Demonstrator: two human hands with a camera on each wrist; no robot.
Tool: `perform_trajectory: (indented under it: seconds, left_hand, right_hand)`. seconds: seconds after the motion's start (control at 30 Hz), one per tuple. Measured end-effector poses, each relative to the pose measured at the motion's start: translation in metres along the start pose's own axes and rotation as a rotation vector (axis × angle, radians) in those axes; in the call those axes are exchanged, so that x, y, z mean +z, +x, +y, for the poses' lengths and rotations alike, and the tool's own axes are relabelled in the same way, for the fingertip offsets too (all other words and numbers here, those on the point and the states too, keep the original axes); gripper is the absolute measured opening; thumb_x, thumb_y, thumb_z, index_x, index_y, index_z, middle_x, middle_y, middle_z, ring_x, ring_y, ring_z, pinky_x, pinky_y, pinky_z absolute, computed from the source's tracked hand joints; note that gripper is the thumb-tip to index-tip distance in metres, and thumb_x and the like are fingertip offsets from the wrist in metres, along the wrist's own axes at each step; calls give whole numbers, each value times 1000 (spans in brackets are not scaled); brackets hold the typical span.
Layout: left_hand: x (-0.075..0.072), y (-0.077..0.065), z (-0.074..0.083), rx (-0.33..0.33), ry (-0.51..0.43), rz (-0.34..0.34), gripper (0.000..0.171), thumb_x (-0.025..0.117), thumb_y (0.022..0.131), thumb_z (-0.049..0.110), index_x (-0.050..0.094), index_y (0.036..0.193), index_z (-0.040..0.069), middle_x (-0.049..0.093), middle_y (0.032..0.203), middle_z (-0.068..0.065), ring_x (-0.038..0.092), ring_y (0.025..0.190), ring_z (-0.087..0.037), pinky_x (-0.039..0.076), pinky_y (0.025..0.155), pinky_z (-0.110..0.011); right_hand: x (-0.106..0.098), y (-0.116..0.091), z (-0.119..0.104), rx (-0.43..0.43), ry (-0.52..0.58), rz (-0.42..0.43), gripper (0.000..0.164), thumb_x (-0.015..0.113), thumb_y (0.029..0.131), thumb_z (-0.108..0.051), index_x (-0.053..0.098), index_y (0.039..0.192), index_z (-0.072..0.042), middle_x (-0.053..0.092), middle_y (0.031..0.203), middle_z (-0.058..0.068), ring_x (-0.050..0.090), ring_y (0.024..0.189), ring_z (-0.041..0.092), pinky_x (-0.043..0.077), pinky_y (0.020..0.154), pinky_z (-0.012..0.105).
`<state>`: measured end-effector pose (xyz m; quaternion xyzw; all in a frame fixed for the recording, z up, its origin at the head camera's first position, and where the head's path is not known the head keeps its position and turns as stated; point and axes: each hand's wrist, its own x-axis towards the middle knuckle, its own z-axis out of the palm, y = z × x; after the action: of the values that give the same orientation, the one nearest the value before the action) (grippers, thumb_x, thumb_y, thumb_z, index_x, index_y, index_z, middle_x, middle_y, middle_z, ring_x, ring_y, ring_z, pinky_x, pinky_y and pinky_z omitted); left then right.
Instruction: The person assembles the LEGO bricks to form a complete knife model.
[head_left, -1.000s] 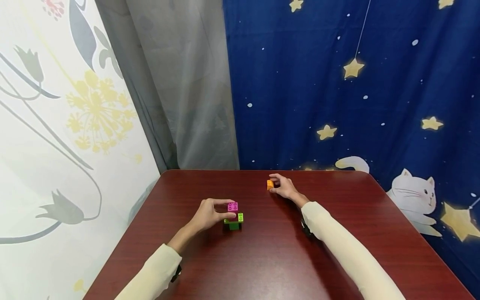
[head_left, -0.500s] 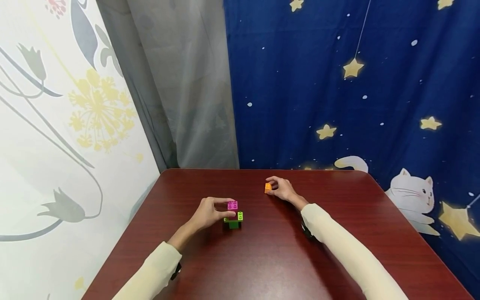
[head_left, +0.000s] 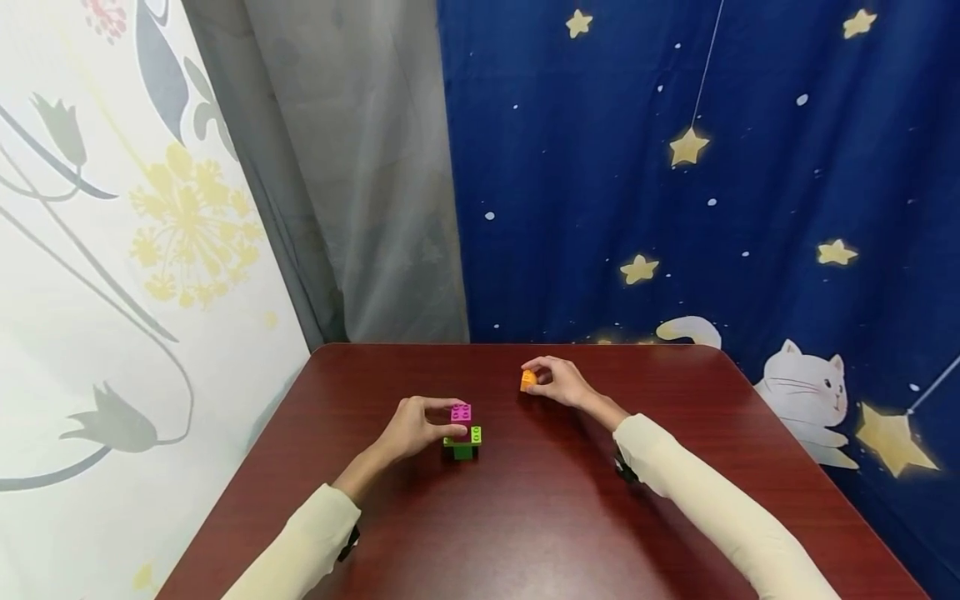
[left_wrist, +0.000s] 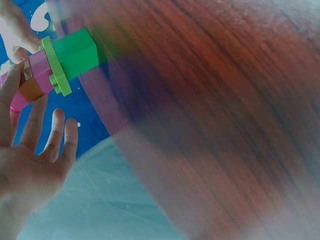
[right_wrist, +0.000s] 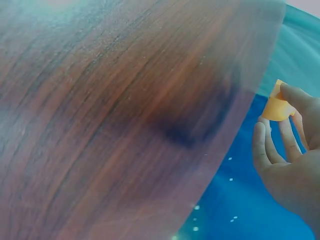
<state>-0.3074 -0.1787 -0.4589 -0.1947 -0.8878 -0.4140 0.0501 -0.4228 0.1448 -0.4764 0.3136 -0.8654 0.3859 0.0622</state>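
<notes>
My left hand (head_left: 411, 431) pinches a small stack of toy building bricks between thumb and fingers. On top sits a magenta brick (head_left: 461, 412); a lime-green plate (head_left: 476, 436) and a green brick (head_left: 463, 452) form the bottom. The left wrist view adds a brown brick (left_wrist: 31, 90) and a pink brick (left_wrist: 41, 70) between them. The stack appears held above the table. Farther back and to the right, my right hand (head_left: 562, 383) pinches an orange-yellow brick (head_left: 528, 381) with a curved side (right_wrist: 278, 109). The two holds are apart.
A glossy red-brown table (head_left: 510, 517) lies under both hands. Behind it hang a blue star-patterned curtain (head_left: 555, 208) and a grey curtain (head_left: 375, 208). A white floral panel (head_left: 90, 333) stands at the left.
My right hand has brought the orange-yellow brick a little nearer to me and to the left, closer to the stack. The left hand keeps almost the same place. The head view has shifted slightly.
</notes>
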Motion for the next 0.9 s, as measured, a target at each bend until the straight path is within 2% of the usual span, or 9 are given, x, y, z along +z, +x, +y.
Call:
perform_trajectory:
  seconds: [0.27,0.43,0.6,0.67,0.77,0.83,0.9]
  left_hand:
    - [3,3,1,-3,23,4,42,91,81,34,78,121,31,78,109,4,59,66,-9,46,61,-22]
    - [5,5,1,4,33,14,43,91,80,35,79,121,29,78,109,3,60,77,-16,47,65,-23]
    - [8,7,2,-6,22,12,43,91,80,35,79,121,28,78,110,2,64,83,-18,52,68,-25]
    - [8,8,2,-7,18,10,43,91,80,35,79,121,28,78,110,2,68,89,-20,56,74,-28]
    - [9,10,3,-4,14,10,43,91,80,36,79,121,28,78,111,1,71,99,-25,59,83,-36]
    - [10,11,3,-3,13,8,43,90,81,36,79,121,28,78,113,1,70,102,-27,58,84,-38]
    - [11,12,3,-1,21,8,43,90,81,38,79,122,29,77,115,1,69,97,-26,57,79,-34]
  right_hand:
    - [-7,-6,-20,-72,1,-31,39,84,86,-4,71,123,-2,72,112,15,72,95,27,59,86,48]
    - [-10,-9,-33,-75,-27,-57,40,84,88,-9,71,125,-7,74,111,11,72,96,28,58,88,46]
    - [-12,-10,-45,-80,28,-75,40,83,90,-11,70,127,-7,73,111,12,71,99,35,58,87,51]
    - [-13,-10,-49,-83,50,-72,40,83,89,-11,70,127,-7,73,110,12,71,99,36,58,87,54]
    - [-14,-10,-54,-93,59,-64,41,84,89,-10,70,128,-8,73,109,11,71,97,34,58,86,54]
    - [-15,-10,-58,-113,54,-58,41,84,89,-10,70,128,-8,73,108,10,71,95,31,59,85,53]
    - [-16,-10,-62,-142,43,-54,41,83,90,-11,70,128,-7,73,108,10,72,94,28,60,83,50]
